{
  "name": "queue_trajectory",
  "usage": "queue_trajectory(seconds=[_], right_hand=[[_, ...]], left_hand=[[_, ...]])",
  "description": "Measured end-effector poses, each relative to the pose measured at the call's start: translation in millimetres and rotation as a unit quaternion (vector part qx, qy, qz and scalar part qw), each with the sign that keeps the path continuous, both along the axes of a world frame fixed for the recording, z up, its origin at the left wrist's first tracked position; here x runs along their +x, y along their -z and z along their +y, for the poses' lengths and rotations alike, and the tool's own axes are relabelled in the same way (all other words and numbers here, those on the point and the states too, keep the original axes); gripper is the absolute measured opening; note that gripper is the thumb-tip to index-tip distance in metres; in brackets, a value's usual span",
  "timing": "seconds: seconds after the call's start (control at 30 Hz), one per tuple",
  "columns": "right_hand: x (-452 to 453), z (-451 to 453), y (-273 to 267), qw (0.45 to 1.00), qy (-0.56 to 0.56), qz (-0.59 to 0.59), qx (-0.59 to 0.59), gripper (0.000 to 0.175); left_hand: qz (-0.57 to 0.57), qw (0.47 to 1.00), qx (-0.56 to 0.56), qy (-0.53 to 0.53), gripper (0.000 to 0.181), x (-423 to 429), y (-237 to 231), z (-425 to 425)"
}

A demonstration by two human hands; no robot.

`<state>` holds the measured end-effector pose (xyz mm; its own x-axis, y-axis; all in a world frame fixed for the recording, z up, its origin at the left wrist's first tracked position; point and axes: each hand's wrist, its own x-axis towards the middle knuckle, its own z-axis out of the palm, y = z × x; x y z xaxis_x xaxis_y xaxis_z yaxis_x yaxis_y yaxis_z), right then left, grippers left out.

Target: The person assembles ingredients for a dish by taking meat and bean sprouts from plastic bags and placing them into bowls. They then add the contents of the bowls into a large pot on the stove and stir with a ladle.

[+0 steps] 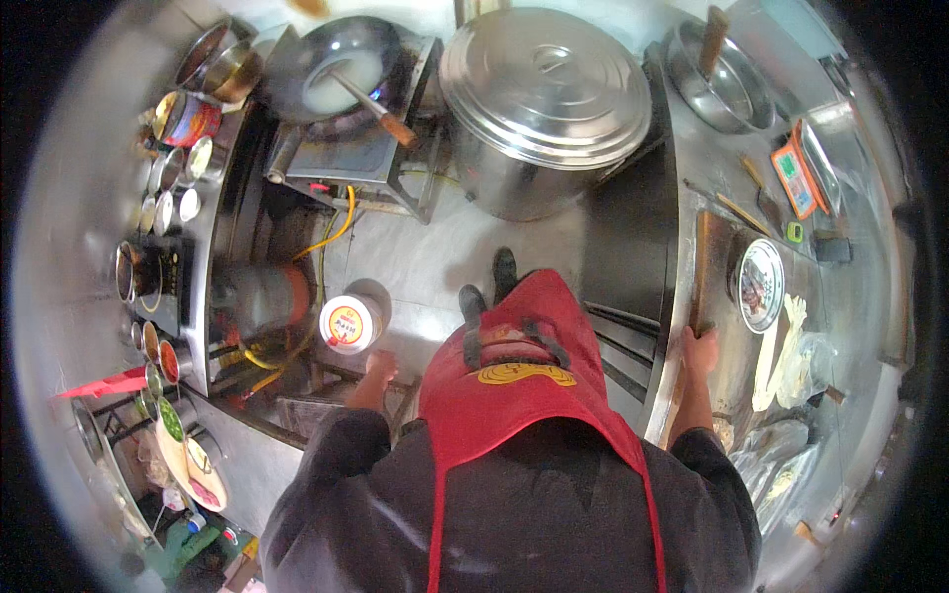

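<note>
My left hand [382, 369] hangs beside a white lidded bucket [348, 325], apart from it. Its fingers look curled, but blur hides whether they hold anything. On the right, my right hand [699, 350] is at the edge of a wooden board [713, 244] on the steel worktop, fingers bent. Whether it grips the edge or something small and dark there is unclear. Beyond it on the board, a round metal dish [761, 259] holds dark pieces of food. Pale strips, perhaps dough or noodles [767, 370], lie next to a clear plastic bag [808, 370].
Ahead stand a large lidded steel stockpot [545, 89] and a wok [285, 81] with whitish liquid and a wooden-handled ladle [378, 115] over a lit burner. An orange scale [797, 178] and steel basin [719, 89] are right. Yellow hoses [341, 226] and a gas cylinder [270, 293] are left.
</note>
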<state>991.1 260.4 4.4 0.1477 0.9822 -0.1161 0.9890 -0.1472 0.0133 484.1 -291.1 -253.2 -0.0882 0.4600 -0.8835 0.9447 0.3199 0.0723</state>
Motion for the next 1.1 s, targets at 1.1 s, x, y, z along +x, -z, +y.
queue_trajectory(seconds=[1.1], right_hand=[[-11.7, -104.9, -109.2, 0.916, 0.044, 0.302, 0.262, 0.030]], left_hand=[[-0.275, 0.896, 0.234, -0.258, 0.034, -11.4, -178.7, 357.2]])
